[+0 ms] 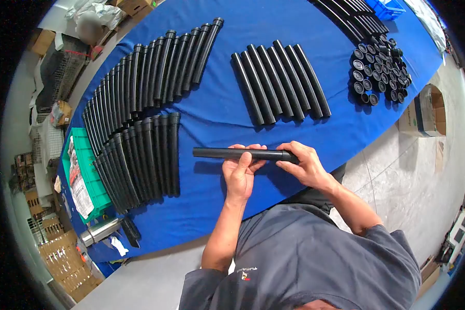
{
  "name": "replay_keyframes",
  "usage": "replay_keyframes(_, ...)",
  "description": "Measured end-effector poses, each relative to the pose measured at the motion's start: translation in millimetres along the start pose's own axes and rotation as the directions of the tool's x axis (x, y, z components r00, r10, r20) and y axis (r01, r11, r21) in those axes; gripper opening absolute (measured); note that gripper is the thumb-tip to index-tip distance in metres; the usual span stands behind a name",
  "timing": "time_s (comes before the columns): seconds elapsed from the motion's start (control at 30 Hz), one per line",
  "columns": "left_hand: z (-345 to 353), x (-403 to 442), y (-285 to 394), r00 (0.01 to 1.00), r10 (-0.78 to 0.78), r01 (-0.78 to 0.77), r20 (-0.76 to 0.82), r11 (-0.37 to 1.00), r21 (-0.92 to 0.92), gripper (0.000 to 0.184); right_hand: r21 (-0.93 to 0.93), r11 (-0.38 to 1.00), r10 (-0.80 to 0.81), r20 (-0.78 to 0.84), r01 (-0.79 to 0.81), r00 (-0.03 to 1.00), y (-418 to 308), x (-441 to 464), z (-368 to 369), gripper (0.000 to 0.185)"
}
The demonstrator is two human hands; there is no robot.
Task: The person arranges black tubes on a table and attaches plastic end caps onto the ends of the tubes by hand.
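Note:
A black tube (212, 152) is held level above the blue-covered table, its bare end pointing left. My left hand (238, 178) is closed around the tube's middle, with the thumb on the near side. At the tube's right end, my right hand (309, 166) grips a black end cap (283, 155), which its fingers partly hide. Beyond my hands lies a group of several black tubes (279, 82) without visible caps. Farther right is a pile of round black caps (377, 72).
Rows of black tubes with wider ends (155, 72) fill the table's left side, with another row (144, 155) nearer me. A green crate (85, 170) and a silver roll (101, 231) sit at the left edge. More tubes and a blue basket (386, 9) are at the far right.

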State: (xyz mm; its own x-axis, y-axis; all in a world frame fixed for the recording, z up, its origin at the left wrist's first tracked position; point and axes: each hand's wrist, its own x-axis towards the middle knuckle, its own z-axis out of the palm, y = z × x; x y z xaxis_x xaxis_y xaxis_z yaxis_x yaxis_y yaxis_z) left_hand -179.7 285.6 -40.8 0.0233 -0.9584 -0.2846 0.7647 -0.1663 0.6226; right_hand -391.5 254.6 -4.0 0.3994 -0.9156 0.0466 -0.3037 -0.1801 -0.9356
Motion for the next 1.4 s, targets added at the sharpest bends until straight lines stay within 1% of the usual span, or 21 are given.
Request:
replay_keyframes(0.2,-2,1,0,1.0,-0.003,0.003,0.005,1.0,-0.009,0.021,-0.01,1.0,-0.019,0.033,0.02,0.999,1,3,-3,0.032)
replay_keyframes(0.3,-2,1,2,1.0,-0.008,0.008,0.022,1.0,-0.008,0.022,0.004,1.0,0.02,0.038,-0.02,0.999,-2,4,-4,0.032)
replay_keyframes(0.33,-4,2,1,1.0,-0.017,0.017,0.003,1.0,-0.01,0.023,0.004,0.998,0.063,0.057,-0.063,0.996,-2,3,-6,0.034)
replay_keyframes(0.43,-2,2,1,1.0,-0.001,0.001,0.007,1.0,0.005,0.023,0.035,0.994,0.098,0.043,-0.1,0.994,5,-1,-2,0.045)
replay_keyframes(0.47,1,2,0,1.0,0.018,-0.018,-0.019,1.0,0.012,0.025,0.132,0.99,0.045,-0.011,-0.043,0.999,11,-3,0,0.06)
replay_keyframes(0.57,5,0,-1,0.999,0.045,-0.046,-0.024,0.999,-0.015,0.025,0.298,0.939,0.179,0.0,-0.171,0.984,12,-9,-8,0.067)
replay_keyframes(0.6,2,0,-3,0.998,0.06,-0.058,-0.031,0.997,0.048,0.028,0.301,0.939,0.18,-0.018,-0.167,0.983,12,-10,-10,0.067)
replay_keyframes(0.7,-3,0,-9,0.995,0.105,-0.103,-0.001,0.984,0.143,0.03,0.086,0.996,-0.023,-0.004,0.023,1.0,10,-7,-15,0.056)
replay_keyframes(0.8,-2,2,-6,0.996,0.079,-0.083,0.04,0.989,0.121,0.032,0.041,0.998,0.036,0.043,-0.038,0.998,7,-4,-11,0.042)
replay_keyframes(0.9,5,4,7,0.996,-0.002,0.011,0.092,0.996,-0.091,0.031,0.112,0.98,0.163,0.014,-0.163,0.987,1,-3,-4,0.034)
replay_keyframes(1.0,-5,3,7,0.996,-0.009,0.013,0.086,0.999,-0.042,0.028,0.19,0.974,0.136,-0.036,-0.127,0.99,8,-3,8,0.034)
replay_keyframes(1.1,-6,3,3,0.998,0.009,-0.006,0.068,0.999,-0.046,0.027,0.15,0.979,0.146,-0.057,-0.136,0.988,5,-2,7,0.035)
replay_keyframes(1.2,-5,3,3,0.998,0.014,-0.01,0.069,0.998,-0.058,0.026,0.173,0.969,0.182,-0.019,-0.176,0.983,7,-1,5,0.032)
replay_keyframes(1.3,-2,2,2,0.999,0.014,-0.012,0.03,0.999,-0.044,0.025,0.103,0.976,0.192,0.019,-0.193,0.981,5,-2,2,0.045)
replay_keyframes(1.4,-2,2,1,1.0,0.016,-0.016,-0.001,0.999,-0.032,0.024,0.345,0.927,0.159,-0.009,-0.146,0.987,11,-6,7,0.067)
